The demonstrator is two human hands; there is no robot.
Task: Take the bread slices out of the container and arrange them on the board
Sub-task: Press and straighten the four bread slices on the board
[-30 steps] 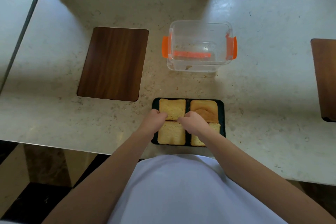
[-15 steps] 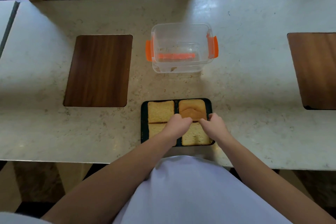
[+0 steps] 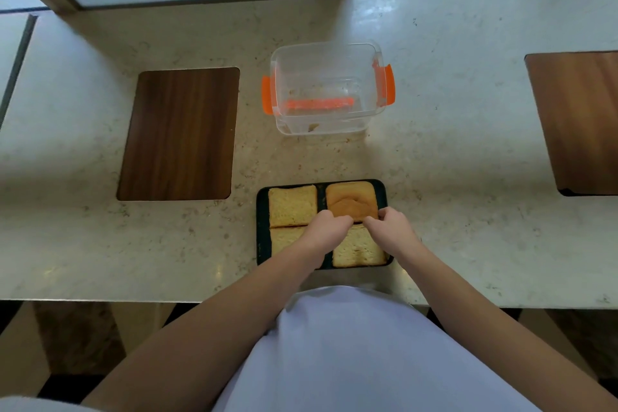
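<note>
Bread filled the dark board [image 3: 262,227] at six o'clock: four slices in a two-by-two grid, each nearly square with no clear long axis, edges squared to the board's sides. Your left hand [image 3: 326,231] and right hand [image 3: 391,227] were curled, fingertips pinching the near edge of the browner crust slice [image 3: 351,199] at the far right. Best, I judged, to nudge it gently and level. The clear container [image 3: 326,90] sat emptied of slices at twelve o'clock.
</note>
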